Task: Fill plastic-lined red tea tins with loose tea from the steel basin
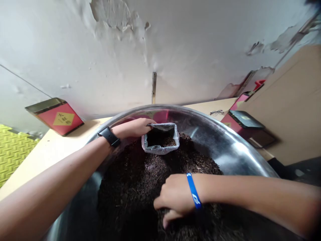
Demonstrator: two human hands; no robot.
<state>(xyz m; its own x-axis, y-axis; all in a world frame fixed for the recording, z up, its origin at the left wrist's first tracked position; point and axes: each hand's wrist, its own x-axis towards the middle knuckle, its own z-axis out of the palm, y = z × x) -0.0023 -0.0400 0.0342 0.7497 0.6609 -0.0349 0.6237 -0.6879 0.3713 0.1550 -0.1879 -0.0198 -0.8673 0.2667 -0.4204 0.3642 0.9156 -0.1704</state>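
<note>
A large round metal basin (233, 150) holds a heap of dark, dry tea-like leaves (135, 180). Toward its far side stands an open container with a whitish plastic liner (162, 150), partly filled with the same dark leaves. My left hand (141, 127), with a black watch on the wrist, grips this lined container at its left rear corner. My right hand (175, 195), with a blue wristband, is in the leaves nearer to me, its fingers curled around some of them. How much it holds is hidden.
On the pale table (35, 154) a red tin with a yellow label (62, 118) leans at the left. More red tins (242, 124) and a pair of glasses (217, 112) are at the right. A peeling wall (125, 67) rises behind the basin.
</note>
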